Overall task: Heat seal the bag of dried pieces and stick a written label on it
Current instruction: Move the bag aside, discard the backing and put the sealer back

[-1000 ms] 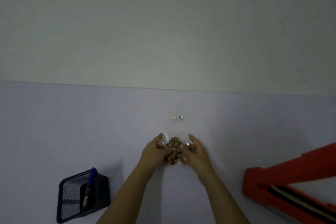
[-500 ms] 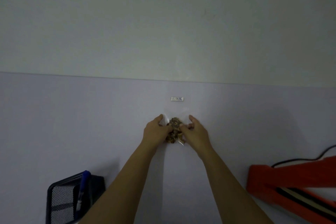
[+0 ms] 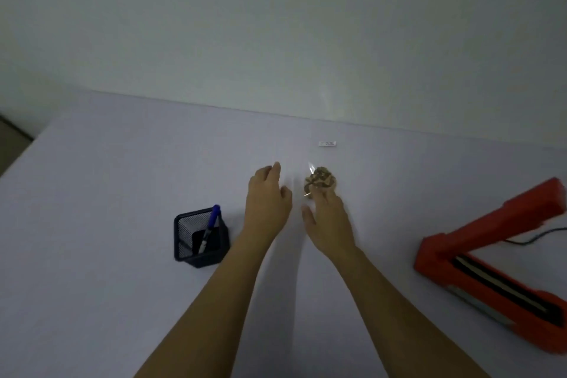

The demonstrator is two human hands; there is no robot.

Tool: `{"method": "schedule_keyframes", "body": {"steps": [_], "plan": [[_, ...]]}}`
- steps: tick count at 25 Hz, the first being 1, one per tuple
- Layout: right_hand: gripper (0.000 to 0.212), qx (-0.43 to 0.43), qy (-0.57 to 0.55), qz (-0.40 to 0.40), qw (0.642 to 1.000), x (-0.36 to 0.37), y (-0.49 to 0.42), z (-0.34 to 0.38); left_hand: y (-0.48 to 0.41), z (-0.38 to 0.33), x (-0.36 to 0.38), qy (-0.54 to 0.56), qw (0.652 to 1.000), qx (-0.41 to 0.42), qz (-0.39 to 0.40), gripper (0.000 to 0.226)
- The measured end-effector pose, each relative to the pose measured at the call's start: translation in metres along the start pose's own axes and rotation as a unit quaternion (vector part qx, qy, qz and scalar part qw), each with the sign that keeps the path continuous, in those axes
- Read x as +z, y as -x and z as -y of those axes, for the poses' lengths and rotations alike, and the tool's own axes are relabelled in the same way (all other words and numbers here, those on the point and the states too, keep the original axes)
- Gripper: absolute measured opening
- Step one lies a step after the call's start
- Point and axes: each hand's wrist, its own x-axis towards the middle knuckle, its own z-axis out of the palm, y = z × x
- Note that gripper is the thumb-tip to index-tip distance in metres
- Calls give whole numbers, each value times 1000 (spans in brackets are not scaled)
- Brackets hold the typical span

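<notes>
Mesh cup with 1 pen on the left. Left hand loose, holding nothing. Right hand grips the bag at mid-table, label just beyond. Red sealer open at far right.

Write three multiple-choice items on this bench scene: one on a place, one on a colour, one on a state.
1. Where is the pen holder?
A. left of the left hand
B. right of the heat sealer
C. beyond the label

2. The sealer is:
A. blue
B. red
C. white

3. The sealer's arm is:
A. raised
B. pressed shut
C. missing

Answers: 1 A, the holder stands left of that hand. 2 B, its body is red. 3 A, the arm angles up off the base while the right hand touches the bag.
</notes>
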Motion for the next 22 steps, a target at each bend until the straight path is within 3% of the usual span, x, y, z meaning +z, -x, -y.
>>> {"method": "schedule_keyframes", "body": {"steps": [3, 5, 8, 10, 14, 19, 22], "plan": [[50, -56, 46, 84, 994, 30, 44, 20, 50, 25, -29, -103, 987, 40, -118, 50], [53, -78, 72, 119, 987, 50, 68, 28, 76, 47, -42, -196, 968, 17, -157, 57], [68, -72, 112, 133, 982, 73, 82, 34, 92, 72, -49, -224, 963, -120, -85, 80], [77, -56, 126, 137, 981, 79, 82, 34, 94, 87, -41, -213, 962, -158, -60, 84], [88, -56, 126, 108, 985, 82, 73, 22, 81, 105, -32, -170, 972, -112, -119, 70], [96, -34, 130, 82, 988, 71, 44, 5, 18, 83, -19, -162, 980, -27, -116, 67], [86, -23, 125, 77, 989, 68, 35, 0, -46, 56, -9, -148, 982, 37, -115, 64]]}}
